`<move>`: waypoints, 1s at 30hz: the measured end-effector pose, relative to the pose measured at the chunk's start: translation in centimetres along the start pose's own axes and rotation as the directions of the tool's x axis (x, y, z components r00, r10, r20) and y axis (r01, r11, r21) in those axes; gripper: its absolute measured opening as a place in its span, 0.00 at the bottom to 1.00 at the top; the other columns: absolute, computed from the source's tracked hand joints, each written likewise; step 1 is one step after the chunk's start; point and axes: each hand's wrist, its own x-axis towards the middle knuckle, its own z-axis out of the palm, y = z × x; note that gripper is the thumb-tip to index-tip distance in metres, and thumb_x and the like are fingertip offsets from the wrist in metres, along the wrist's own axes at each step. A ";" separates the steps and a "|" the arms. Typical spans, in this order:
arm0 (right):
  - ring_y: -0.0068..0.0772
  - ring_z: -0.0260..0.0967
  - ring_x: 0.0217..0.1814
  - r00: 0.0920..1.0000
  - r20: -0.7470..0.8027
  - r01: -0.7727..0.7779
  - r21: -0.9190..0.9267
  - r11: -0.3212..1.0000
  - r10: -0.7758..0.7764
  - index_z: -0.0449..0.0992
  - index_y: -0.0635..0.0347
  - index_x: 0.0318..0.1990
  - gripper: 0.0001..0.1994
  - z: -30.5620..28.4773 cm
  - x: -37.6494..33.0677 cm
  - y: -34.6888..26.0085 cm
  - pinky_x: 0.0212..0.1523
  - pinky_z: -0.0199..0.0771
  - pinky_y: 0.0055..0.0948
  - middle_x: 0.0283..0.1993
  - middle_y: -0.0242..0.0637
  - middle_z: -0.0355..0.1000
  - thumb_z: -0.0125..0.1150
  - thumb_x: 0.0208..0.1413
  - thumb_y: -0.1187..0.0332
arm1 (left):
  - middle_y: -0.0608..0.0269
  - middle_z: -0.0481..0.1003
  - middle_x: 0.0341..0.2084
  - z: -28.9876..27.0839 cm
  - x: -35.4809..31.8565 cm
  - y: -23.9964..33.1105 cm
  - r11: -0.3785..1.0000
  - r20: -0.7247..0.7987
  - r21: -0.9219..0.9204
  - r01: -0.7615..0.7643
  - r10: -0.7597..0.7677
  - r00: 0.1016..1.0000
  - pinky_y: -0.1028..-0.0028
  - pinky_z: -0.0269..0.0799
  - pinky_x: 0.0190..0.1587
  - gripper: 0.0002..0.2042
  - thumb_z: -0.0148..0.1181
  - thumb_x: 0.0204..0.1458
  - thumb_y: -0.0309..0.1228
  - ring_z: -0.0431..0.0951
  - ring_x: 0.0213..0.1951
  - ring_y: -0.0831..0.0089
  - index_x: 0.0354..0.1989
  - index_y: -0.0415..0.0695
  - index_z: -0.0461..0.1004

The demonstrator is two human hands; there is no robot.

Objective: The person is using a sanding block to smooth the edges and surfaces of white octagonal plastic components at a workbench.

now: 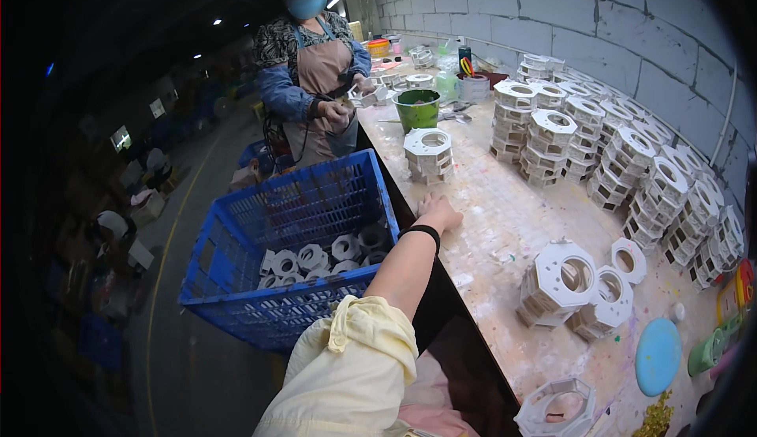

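Note:
My left hand (439, 211) reaches out over the worktable, fingers apart and holding nothing that I can see. Just beyond it stands a short stack of white octagonal frames (428, 153), with a small gap between. At the lower edge, by the table's near side, is another white octagonal frame (587, 407) with a round opening. Skin-toned fingers of my right hand (561, 408) show through that opening, gripping the frame; the rest of this hand is hidden. More white octagonal pieces (553, 287) stand to the right of my left forearm.
A blue crate (272, 303) of white parts is left of the worktable (489, 232). Tall stacks of frames (623, 157) line the wall. A green bucket (418, 110), a blue disc (658, 356) and green cups (704, 353) stand about. A masked co-worker (319, 74) handles a piece beyond.

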 end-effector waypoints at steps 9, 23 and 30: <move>0.36 0.54 0.57 0.991 0.044 -0.120 -0.063 0.991 0.123 0.41 0.65 0.63 0.45 1.8 -0.2 -3.9 0.52 0.60 0.35 0.60 0.49 0.51 0.68 0.42 0.67 | 0.50 0.59 0.57 -0.9 0.5 -0.7 1.000 0.033 0.011 -0.014 0.014 0.999 0.63 0.50 0.62 0.35 0.56 0.40 0.47 0.55 0.61 0.59 0.56 0.38 0.60; 0.42 0.70 0.24 0.970 0.136 0.227 -0.194 0.954 -0.203 0.75 0.64 0.32 0.20 11.8 8.8 -18.3 0.25 0.68 0.32 0.24 0.42 0.72 0.67 0.40 0.55 | 0.43 0.73 0.37 4.4 14.1 -8.7 0.394 0.088 0.645 -0.654 0.812 0.576 0.57 0.68 0.44 0.18 0.49 0.49 0.44 0.72 0.40 0.48 0.35 0.39 0.75; 0.39 0.63 0.21 0.958 0.041 0.288 -0.150 0.946 -0.285 0.72 0.61 0.20 0.17 11.3 7.8 -18.3 0.20 0.61 0.32 0.19 0.39 0.63 0.71 0.35 0.58 | 0.42 0.73 0.37 4.6 13.6 -4.6 0.505 0.092 0.473 -0.722 0.787 0.610 0.58 0.66 0.47 0.20 0.46 0.52 0.45 0.71 0.41 0.47 0.43 0.40 0.71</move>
